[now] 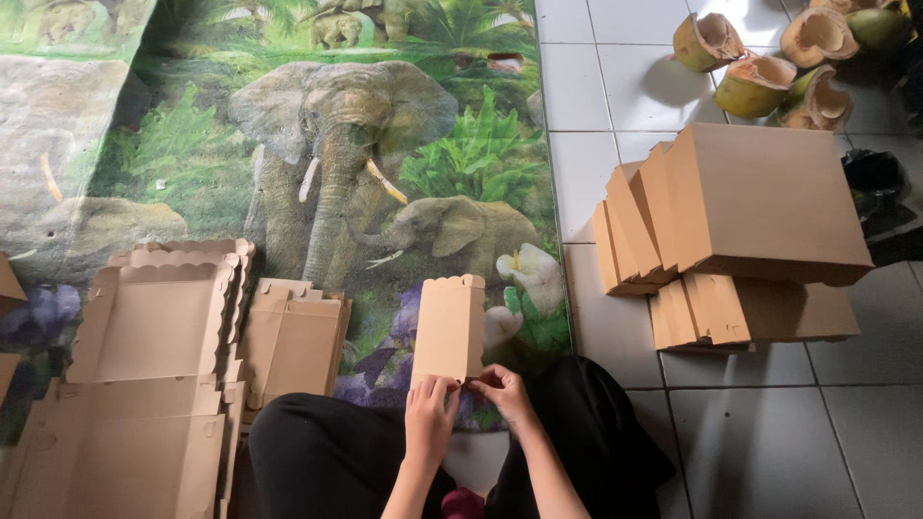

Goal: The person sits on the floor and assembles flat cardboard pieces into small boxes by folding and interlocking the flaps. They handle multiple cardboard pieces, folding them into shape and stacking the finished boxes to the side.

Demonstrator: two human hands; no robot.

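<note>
A flat brown cardboard piece (449, 327) with a scalloped far edge lies on the elephant-print mat (336, 163) in front of me. My left hand (430, 415) grips its near edge on the left side. My right hand (502, 392) pinches the near right corner. Both hands rest just above my black-trousered knees (327, 452).
Stacks of unfolded flat cardboard boxes (154, 365) lie on the mat to my left. A pile of folded, assembled boxes (750, 211) sits on the white tile floor (750, 442) to my right. Cut coconut husks (769, 67) lie at the far right.
</note>
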